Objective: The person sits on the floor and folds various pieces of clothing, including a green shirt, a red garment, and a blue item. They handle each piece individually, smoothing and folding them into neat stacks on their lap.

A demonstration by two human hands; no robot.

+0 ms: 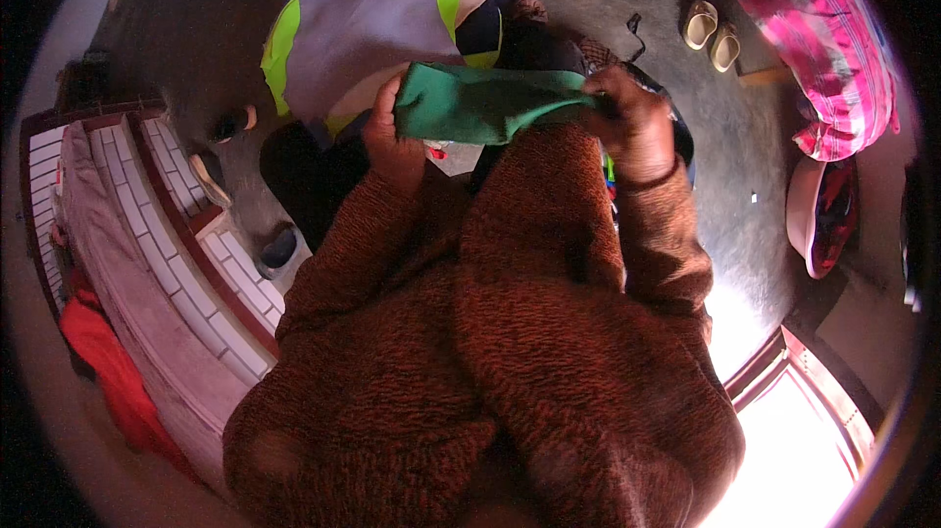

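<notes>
A piece of green cloth [485, 106] is stretched sideways in front of my chest, between my two hands. Its left end is pinched in my left hand [392, 144], the thumb up along the edge. My right hand [637, 131] is closed at the other end; its fingers are slightly blurred and partly hide that corner. Beyond the green cloth, a large grey cloth [372, 23] with bright yellow-green bands is spread over dark shapes I cannot make out. Small bits of red and bright green show below the cloth, partly covered by my sleeves.
At left stands a bench or rack with white slatted panels [162, 224], draped with a pinkish cloth [113, 253] and a red cloth [118, 381]. Shoes [277, 249] lie beside it. Pale clogs [700, 26], a pink checked cloth [833, 48] and a pink basin [804, 214] are at right. Bright light enters lower right.
</notes>
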